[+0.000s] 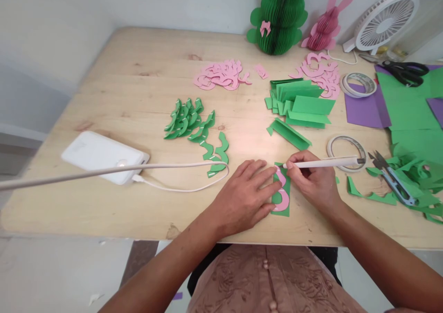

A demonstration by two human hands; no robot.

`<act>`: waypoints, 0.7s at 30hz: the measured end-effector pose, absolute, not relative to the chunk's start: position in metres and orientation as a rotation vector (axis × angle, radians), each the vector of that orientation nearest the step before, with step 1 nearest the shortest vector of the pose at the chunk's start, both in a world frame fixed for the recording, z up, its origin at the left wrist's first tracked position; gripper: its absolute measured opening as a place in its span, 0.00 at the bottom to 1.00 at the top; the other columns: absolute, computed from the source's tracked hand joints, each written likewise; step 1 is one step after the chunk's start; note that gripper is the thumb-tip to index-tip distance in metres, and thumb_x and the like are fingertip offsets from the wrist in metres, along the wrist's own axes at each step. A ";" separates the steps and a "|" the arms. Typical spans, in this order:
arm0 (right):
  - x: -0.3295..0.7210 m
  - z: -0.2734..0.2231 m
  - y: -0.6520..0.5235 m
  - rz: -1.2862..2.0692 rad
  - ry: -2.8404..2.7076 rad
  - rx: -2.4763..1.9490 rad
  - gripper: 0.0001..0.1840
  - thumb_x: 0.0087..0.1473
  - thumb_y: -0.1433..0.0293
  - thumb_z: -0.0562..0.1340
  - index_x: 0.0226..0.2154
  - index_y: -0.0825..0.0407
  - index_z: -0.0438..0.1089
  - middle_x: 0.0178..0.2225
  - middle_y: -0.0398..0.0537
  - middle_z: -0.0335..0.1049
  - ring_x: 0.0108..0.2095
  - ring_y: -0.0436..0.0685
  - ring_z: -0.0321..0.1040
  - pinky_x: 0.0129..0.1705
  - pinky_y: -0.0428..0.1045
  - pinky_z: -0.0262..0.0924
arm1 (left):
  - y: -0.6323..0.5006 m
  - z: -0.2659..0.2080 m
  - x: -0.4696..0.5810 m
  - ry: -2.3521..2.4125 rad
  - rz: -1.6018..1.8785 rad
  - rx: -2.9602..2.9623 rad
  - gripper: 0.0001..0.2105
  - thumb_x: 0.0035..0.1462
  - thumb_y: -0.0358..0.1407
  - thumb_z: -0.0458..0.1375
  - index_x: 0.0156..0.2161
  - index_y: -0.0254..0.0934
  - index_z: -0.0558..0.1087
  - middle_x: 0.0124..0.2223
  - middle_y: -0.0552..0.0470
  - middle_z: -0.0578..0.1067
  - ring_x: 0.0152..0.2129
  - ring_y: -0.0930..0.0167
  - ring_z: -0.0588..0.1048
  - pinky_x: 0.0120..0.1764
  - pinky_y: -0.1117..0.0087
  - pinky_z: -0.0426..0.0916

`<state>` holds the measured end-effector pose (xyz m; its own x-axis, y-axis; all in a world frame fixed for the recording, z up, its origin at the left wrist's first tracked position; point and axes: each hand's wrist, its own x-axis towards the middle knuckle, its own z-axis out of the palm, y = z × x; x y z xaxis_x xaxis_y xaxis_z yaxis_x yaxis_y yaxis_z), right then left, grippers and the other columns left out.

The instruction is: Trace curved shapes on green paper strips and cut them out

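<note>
My right hand (311,179) is closed around a white pen (325,162), its tip at the top edge of a curvy pink paper cutout (282,201). That cutout lies on a small green paper rectangle (285,211) near the front of the table. Flat across the left side of both papers rests my left hand (247,195), fingers spread and pressing on the pink piece. Part of the cutout is hidden under those fingers. Left of my hands sit wavy green cutouts (187,119), and beyond them folded green paper strips (304,103).
Pink paper pieces (221,75) lie farther back. A white power bank (104,158) with a cable stands left. At right are tape rolls (358,85), thread snips (394,179), black scissors (404,72) and green scraps (422,170). Behind stand a green honeycomb tree (282,8) and a white fan (386,25).
</note>
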<state>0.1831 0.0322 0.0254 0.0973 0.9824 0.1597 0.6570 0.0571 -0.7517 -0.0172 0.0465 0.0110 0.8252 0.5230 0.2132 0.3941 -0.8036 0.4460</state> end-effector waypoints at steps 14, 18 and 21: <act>0.183 0.028 0.032 0.583 -1.629 -1.702 0.06 0.51 0.68 0.60 0.24 0.50 0.66 0.16 0.37 0.61 0.15 0.47 0.52 0.17 0.45 0.46 | 0.046 0.013 -0.017 0.689 0.453 2.619 0.17 0.62 0.38 0.55 0.55 0.40 0.69 0.60 0.45 0.68 0.59 0.56 0.62 0.60 0.50 0.58; 0.183 0.027 0.032 0.569 -1.636 -1.694 0.06 0.51 0.69 0.60 0.24 0.50 0.66 0.17 0.37 0.61 0.15 0.47 0.52 0.17 0.45 0.46 | 0.046 0.012 -0.017 0.699 0.450 2.614 0.18 0.62 0.38 0.54 0.56 0.39 0.68 0.60 0.45 0.68 0.59 0.56 0.62 0.61 0.50 0.57; 0.182 0.027 0.032 0.561 -1.638 -1.691 0.06 0.51 0.69 0.60 0.24 0.51 0.67 0.17 0.37 0.61 0.15 0.47 0.52 0.17 0.45 0.46 | 0.046 0.011 -0.017 0.700 0.458 2.611 0.18 0.63 0.39 0.54 0.56 0.38 0.69 0.60 0.45 0.69 0.59 0.56 0.61 0.61 0.50 0.57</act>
<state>0.1824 0.0319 0.0266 0.1037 0.9812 0.1628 0.6750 0.0508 -0.7361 -0.0172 0.0459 0.0114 0.8210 0.5325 0.2061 0.4024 -0.7956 0.4529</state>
